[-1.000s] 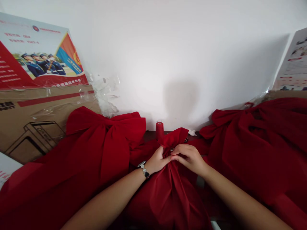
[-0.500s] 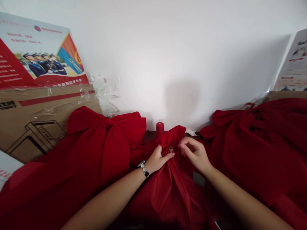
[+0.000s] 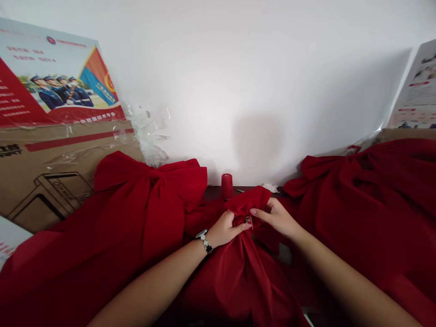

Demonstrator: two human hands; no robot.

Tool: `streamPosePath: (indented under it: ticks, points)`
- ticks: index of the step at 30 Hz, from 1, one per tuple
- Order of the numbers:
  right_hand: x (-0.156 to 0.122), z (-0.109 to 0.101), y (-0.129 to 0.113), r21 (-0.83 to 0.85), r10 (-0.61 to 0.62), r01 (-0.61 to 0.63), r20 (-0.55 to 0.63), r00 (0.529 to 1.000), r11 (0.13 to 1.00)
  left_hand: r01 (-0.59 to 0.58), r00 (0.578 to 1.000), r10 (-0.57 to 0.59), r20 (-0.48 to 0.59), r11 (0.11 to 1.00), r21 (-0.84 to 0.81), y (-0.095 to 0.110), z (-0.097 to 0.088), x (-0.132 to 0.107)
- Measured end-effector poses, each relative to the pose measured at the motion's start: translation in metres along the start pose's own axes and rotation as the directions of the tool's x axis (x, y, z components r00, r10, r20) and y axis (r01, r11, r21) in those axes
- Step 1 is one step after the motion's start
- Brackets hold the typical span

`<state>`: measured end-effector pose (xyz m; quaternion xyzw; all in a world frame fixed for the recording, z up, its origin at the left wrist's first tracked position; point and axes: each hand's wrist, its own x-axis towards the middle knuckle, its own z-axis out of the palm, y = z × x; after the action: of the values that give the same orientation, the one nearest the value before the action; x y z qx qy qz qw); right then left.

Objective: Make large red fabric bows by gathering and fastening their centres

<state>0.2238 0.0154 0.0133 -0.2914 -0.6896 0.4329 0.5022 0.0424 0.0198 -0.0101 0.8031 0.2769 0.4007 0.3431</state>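
Note:
Gathered red fabric (image 3: 247,272) hangs in deep folds below my left hand (image 3: 229,227), which is closed around its bunched neck with the thumb across the front. Just above that thumb sits a small shiny metal piece (image 3: 248,219), too small to name surely, beside a thin pale line like a needle or pin (image 3: 252,223). My right hand (image 3: 276,217) pinches the flared top of the same fabric, thumb in front and fingers behind it. A watch and a bracelet (image 3: 205,240) circle my left wrist.
Behind the fabric stands a spool of red thread (image 3: 226,186) with thin pins on top. A large red bow (image 3: 153,177) lies left, and more red bow fabric (image 3: 361,195) right. A cardboard box (image 3: 51,181) and posters lean against the white wall (image 3: 204,81).
My right hand, which was held apart beside the fabric, now grips its flared top. That top has tilted down and to the right. My left hand keeps its hold.

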Motion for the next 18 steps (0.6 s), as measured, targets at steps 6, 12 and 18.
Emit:
streamPosePath:
  ticks: [6,12,18]
  points:
    - [-0.001,0.001,0.004,0.167,0.071,-0.067,-0.020,0.997,0.984,0.046,0.998,-0.043,0.049,0.997,-0.054,-0.001,-0.002,0.001]
    - [-0.002,0.010,0.002,0.290,0.149,-0.122,-0.073,0.986,0.949,0.059,0.995,-0.057,0.083,0.998,-0.024,-0.001,-0.005,0.001]
    - [-0.001,0.013,0.003,0.229,0.121,-0.099,-0.086,0.989,0.968,0.097,0.983,-0.087,0.161,0.994,-0.052,-0.002,-0.007,0.002]
